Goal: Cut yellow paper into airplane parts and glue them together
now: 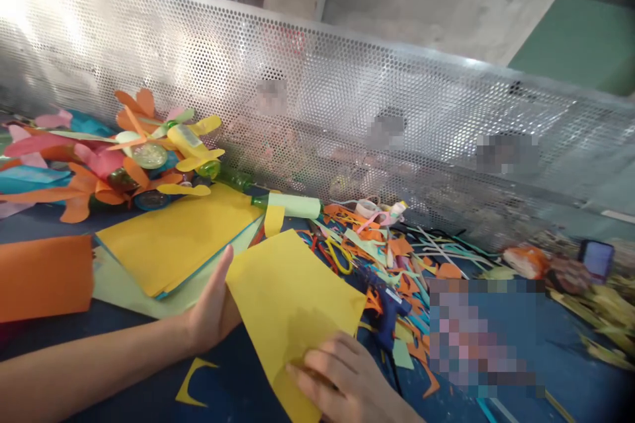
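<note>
A yellow paper sheet [292, 304] is held up at a tilt between my two hands. My left hand [213, 310] supports its left edge, thumb pointing up and the other fingers hidden behind the paper. Over the lower right part of the sheet, the fingers of my right hand [342, 377] are curled against the paper. A yellow paper scrap [188, 386] with a curved cutout lies below my left wrist. Beyond that wrist is a stack of yellow sheets [183, 238], with pale green paper [124, 284] under it.
Paper flowers [79, 178] and bottles are piled at the left, near orange paper [44, 277]. Yellow-handled scissors [340, 258], a blue glue gun [389, 317] and coloured scraps lie to the right. A perforated metal screen [317, 99] stands behind, with people visible through it.
</note>
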Demonstrator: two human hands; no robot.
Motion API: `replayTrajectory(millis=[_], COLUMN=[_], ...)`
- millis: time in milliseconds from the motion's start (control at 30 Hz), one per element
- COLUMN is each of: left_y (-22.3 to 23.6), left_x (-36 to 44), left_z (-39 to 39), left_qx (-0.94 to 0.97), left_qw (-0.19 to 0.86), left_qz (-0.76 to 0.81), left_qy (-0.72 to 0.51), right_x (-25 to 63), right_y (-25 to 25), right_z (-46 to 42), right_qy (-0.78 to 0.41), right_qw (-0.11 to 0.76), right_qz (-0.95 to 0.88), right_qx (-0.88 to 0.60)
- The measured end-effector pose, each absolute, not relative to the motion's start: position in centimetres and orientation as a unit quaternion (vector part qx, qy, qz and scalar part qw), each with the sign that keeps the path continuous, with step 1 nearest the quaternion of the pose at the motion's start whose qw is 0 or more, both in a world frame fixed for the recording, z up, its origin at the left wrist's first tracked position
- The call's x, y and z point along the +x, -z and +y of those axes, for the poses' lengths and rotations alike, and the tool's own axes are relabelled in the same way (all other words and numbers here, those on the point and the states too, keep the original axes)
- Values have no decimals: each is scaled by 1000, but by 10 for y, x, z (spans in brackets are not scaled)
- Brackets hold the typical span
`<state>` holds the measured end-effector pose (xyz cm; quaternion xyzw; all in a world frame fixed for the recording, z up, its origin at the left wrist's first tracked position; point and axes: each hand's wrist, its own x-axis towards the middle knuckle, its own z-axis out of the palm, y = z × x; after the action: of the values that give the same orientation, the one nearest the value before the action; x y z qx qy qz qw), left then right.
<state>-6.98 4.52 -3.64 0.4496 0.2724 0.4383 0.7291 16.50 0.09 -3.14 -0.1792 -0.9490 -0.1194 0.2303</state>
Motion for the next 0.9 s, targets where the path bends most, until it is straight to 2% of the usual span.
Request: replayTrajectory(millis=[133,267,400,900], left_y=[36,29,28,30], left_x=[-70,-65,-62,-65], left_z=[43,42,43,39], left_qx=[351,246,205,205], left_qw=[776,782,774,800], left_qz=[328,402,407,351], left_qy=[-409,-408,-440,-442], right_x=[162,163,163,164], right_y=[33,38,36,38], right_z=[4,9,10,11], right_qy=[35,-68,-132,-144], right_qw=[168,177,167,177], right_qz=[-967,-953,-933,-932], right_qx=[-187,-239,-292,-281])
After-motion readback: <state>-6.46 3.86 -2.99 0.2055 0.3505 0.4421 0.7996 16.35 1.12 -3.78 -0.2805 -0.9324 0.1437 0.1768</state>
